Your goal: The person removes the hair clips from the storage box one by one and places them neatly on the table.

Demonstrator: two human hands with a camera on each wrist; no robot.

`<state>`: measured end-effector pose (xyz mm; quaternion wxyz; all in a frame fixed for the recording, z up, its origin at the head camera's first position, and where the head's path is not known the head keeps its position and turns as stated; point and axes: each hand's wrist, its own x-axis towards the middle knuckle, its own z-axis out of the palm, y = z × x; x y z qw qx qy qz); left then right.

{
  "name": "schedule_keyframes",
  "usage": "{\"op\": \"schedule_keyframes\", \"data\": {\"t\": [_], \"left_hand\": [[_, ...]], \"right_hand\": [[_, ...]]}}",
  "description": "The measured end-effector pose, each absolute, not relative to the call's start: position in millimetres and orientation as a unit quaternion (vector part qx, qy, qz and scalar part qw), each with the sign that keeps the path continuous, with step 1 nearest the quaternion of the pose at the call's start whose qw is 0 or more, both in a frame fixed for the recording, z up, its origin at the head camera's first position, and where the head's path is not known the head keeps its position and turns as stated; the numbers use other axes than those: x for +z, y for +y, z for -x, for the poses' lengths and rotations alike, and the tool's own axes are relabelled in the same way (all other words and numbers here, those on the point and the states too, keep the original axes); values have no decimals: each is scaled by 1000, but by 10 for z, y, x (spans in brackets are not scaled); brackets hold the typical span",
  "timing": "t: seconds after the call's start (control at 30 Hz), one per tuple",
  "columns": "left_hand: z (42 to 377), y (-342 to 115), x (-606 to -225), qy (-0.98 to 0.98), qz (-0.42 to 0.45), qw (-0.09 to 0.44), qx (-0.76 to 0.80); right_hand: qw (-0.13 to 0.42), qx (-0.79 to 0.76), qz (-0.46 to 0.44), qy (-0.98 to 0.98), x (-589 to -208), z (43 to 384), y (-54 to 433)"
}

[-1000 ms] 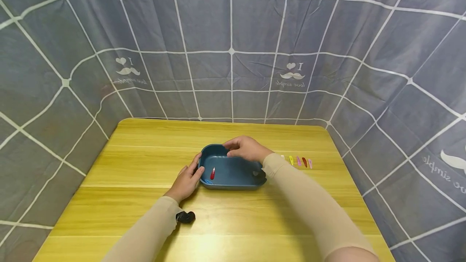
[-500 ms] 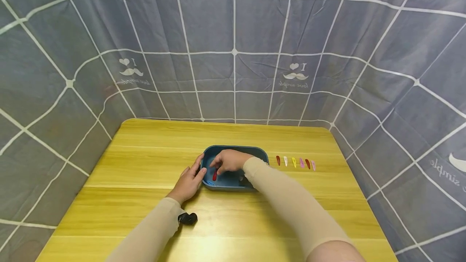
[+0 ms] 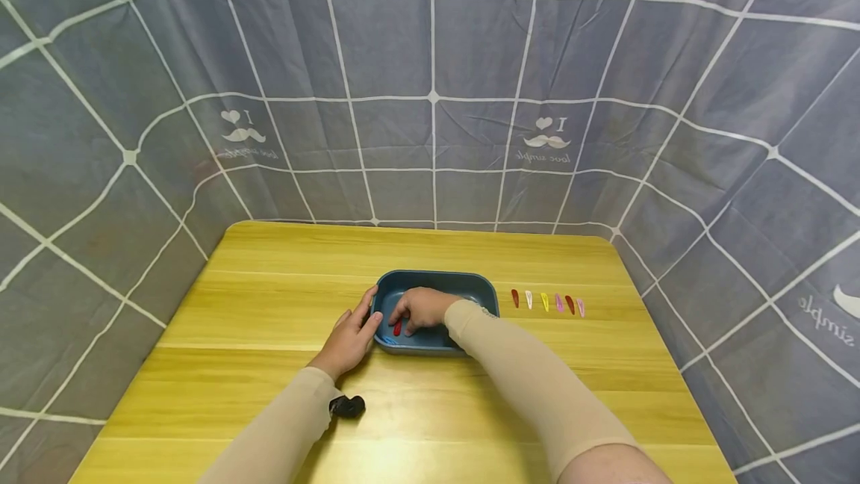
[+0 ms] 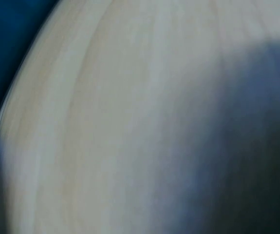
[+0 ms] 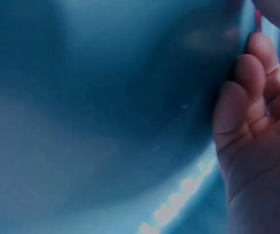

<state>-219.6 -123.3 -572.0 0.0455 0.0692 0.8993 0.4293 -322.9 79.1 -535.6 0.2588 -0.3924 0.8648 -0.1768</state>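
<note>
A dark blue tray (image 3: 440,350) with raised walls sits near the middle of the wooden table. My left hand (image 3: 346,340) lies along its left end, thumb and straight fingers touching the rim. My right hand (image 3: 426,308) reaches down into the tray, index finger and thumb on either side of a red hair clip (image 3: 397,329). In the right wrist view, the right hand's curved fingers (image 5: 231,107) hang beside the dark tray wall, with a sliver of red near the thumb. Something bright blue (image 3: 387,340) lies in the near left corner. The left wrist view is mostly blurred table.
Right of the tray, several hair clips stand in a row, among them a red clip (image 3: 515,298), a white clip (image 3: 528,299) and a yellow clip (image 3: 545,302). A black object (image 3: 349,406) is at the left wrist. A grey checked curtain (image 3: 470,133) surrounds the table (image 3: 322,260).
My right hand has moved left and down from above the tray's far wall to the red clip inside it. The left hand has stayed at the tray's left end.
</note>
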Motion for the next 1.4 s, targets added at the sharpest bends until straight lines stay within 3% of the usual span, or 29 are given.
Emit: {"op": "schedule_keyframes", "data": {"t": [0.6, 1.1, 1.4], "left_hand": [[2200, -1233, -5749, 899, -74, 39, 431], [2192, -1228, -5748, 901, -77, 35, 425], [2186, -1241, -5758, 900, -72, 43, 428]], "right_hand": [[250, -167, 404, 864, -5334, 3138, 688], [202, -170, 403, 876, -5375, 3189, 782], [213, -223, 385, 870, -5303, 3233, 908]]}}
